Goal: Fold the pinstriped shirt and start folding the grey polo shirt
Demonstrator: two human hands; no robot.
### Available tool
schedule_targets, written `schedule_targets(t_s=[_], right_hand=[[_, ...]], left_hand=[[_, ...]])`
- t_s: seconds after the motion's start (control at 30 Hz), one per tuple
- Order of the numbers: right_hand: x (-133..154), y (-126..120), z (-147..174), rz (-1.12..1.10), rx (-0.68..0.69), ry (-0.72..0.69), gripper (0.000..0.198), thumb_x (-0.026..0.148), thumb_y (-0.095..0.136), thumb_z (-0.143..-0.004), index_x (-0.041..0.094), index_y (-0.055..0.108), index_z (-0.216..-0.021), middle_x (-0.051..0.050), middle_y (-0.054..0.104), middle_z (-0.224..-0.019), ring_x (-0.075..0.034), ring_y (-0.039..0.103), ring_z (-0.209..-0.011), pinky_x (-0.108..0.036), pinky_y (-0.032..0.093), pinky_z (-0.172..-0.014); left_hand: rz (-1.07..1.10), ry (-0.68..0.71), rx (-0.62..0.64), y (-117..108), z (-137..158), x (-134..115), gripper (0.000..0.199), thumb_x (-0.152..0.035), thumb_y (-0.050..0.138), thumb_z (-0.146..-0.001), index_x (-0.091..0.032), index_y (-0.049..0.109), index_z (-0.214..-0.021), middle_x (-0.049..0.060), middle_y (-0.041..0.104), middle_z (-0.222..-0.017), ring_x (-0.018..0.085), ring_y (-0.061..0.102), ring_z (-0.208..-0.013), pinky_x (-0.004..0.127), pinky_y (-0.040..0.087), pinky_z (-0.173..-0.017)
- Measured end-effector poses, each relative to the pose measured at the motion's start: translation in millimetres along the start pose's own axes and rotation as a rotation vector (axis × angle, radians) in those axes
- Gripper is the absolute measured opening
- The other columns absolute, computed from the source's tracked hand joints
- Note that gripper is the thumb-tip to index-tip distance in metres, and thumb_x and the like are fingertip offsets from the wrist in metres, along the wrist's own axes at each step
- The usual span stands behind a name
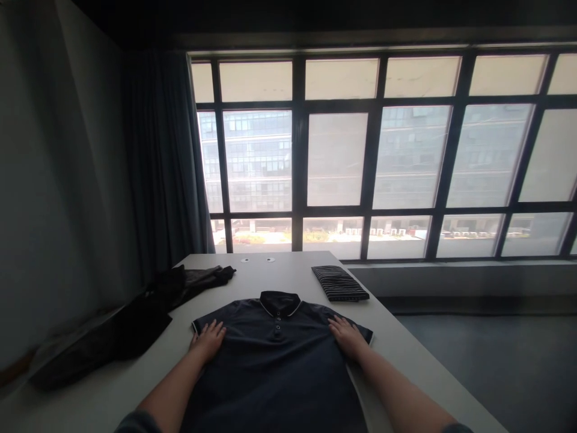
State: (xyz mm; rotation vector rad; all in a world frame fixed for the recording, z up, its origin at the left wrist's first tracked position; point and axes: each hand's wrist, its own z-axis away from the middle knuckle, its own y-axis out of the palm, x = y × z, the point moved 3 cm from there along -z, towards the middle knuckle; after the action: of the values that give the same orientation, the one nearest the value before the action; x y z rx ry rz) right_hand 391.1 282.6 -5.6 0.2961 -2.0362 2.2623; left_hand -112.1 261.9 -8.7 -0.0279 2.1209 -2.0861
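Observation:
A dark navy polo shirt [279, 373] lies spread front side up on the white table, its collar toward the window and its lower part cut off by the frame's bottom edge. White piping edges the collar and sleeves, and a short row of buttons runs down from the neck. My left hand [209, 340] rests flat near the left sleeve, fingers spread on the fabric. On the other side, my right hand [346, 335] presses flat by the right sleeve, its fingers apart too. Neither hand grips anything.
A folded black cloth with white stripes [339, 283] lies at the table's right edge. Dark crumpled garments [130, 325] lie along the left side. Two round inserts sit in the white table [288, 270] near its far end. Behind stand a curtain [164, 162] and large windows.

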Motion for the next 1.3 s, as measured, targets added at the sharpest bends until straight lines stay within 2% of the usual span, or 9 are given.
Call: schedule_targets(t_s=[0.2, 0.73, 0.83, 0.93, 1.03, 1.1, 1.17, 1.23, 1.3], right_hand=[[-12, 4, -15, 0.018, 0.014, -0.027, 0.062, 0.047, 0.025, -0.108, 0.033, 0.033, -0.168, 0.000, 0.020, -0.177, -0.026, 0.017, -0.165, -0.051, 0.015, -0.132], [-7, 1, -34, 0.074, 0.047, 0.086, 0.067, 0.055, 0.029, -0.108, 0.035, 0.021, -0.171, -0.003, 0.010, -0.179, -0.031, 0.010, -0.165, -0.054, 0.011, -0.131], [-6, -1, -30, 0.072, 0.043, 0.087, 0.066, 0.054, 0.029, -0.108, 0.035, 0.022, -0.171, -0.003, 0.010, -0.179, -0.031, 0.010, -0.165, -0.053, 0.010, -0.132], [-3, -9, -27, 0.063, 0.032, 0.080, 0.065, 0.053, 0.033, -0.108, 0.033, 0.029, -0.170, -0.006, 0.017, -0.178, -0.034, 0.017, -0.164, -0.060, 0.015, -0.129], [14, -22, -31, 0.054, -0.038, 0.035, 0.060, 0.049, 0.032, -0.108, 0.025, 0.048, -0.161, -0.012, 0.026, -0.175, -0.037, 0.020, -0.162, -0.067, 0.016, -0.126], [38, -28, -38, 0.045, -0.105, -0.037, 0.059, 0.044, 0.031, -0.109, 0.020, 0.053, -0.157, -0.013, 0.027, -0.175, -0.033, 0.018, -0.163, -0.061, 0.012, -0.130], [68, -27, -48, 0.027, -0.118, -0.116, 0.058, 0.044, 0.033, -0.109, 0.020, 0.051, -0.158, -0.012, 0.032, -0.173, -0.027, 0.022, -0.162, -0.047, 0.014, -0.132], [97, -18, -59, 0.009, -0.069, -0.158, 0.059, 0.047, 0.036, -0.108, 0.024, 0.048, -0.161, -0.009, 0.035, -0.172, -0.025, 0.027, -0.161, -0.044, 0.019, -0.131], [116, -5, -67, -0.002, -0.010, -0.141, 0.063, 0.053, 0.037, -0.107, 0.027, 0.041, -0.165, -0.009, 0.030, -0.174, -0.029, 0.025, -0.162, -0.052, 0.020, -0.130]], left_hand=[[-0.027, -0.107, -0.008, 7, -1, 25, 0.065, -0.049, 0.033, -0.105, -0.028, 0.040, -0.166, 0.010, 0.027, -0.175, 0.034, 0.025, -0.162, 0.055, 0.027, -0.126], [-0.049, -0.340, -0.135, 17, 9, 25, 0.075, -0.052, 0.025, -0.104, -0.008, 0.043, -0.162, 0.016, 0.029, -0.174, 0.032, 0.026, -0.162, 0.050, 0.025, -0.128], [-0.038, -0.320, -0.149, 19, 11, 28, 0.074, -0.053, 0.027, -0.104, -0.010, 0.046, -0.161, 0.016, 0.032, -0.173, 0.031, 0.027, -0.161, 0.050, 0.026, -0.128], [-0.010, -0.341, -0.158, 10, 13, 27, 0.068, -0.052, 0.029, -0.104, -0.017, 0.051, -0.158, 0.015, 0.036, -0.171, 0.035, 0.029, -0.160, 0.061, 0.028, -0.124], [-0.013, -0.293, -0.155, -11, 7, 3, 0.067, -0.051, 0.025, -0.106, -0.018, 0.053, -0.156, 0.018, 0.036, -0.171, 0.042, 0.030, -0.158, 0.072, 0.028, -0.118], [-0.027, -0.051, -0.143, -23, -6, -33, 0.065, -0.046, 0.025, -0.107, -0.014, 0.051, -0.157, 0.020, 0.034, -0.171, 0.039, 0.030, -0.159, 0.065, 0.028, -0.122], [-0.016, 0.148, -0.076, -28, -23, -75, 0.062, -0.045, 0.028, -0.107, -0.017, 0.051, -0.158, 0.014, 0.037, -0.171, 0.029, 0.034, -0.158, 0.048, 0.030, -0.126], [0.000, 0.239, 0.004, -24, -41, -112, 0.063, -0.048, 0.032, -0.106, -0.021, 0.048, -0.160, 0.011, 0.039, -0.171, 0.025, 0.035, -0.158, 0.042, 0.030, -0.127], [0.012, 0.265, 0.072, -15, -57, -138, 0.066, -0.054, 0.033, -0.105, -0.025, 0.042, -0.164, 0.010, 0.037, -0.171, 0.027, 0.032, -0.160, 0.048, 0.028, -0.128]])
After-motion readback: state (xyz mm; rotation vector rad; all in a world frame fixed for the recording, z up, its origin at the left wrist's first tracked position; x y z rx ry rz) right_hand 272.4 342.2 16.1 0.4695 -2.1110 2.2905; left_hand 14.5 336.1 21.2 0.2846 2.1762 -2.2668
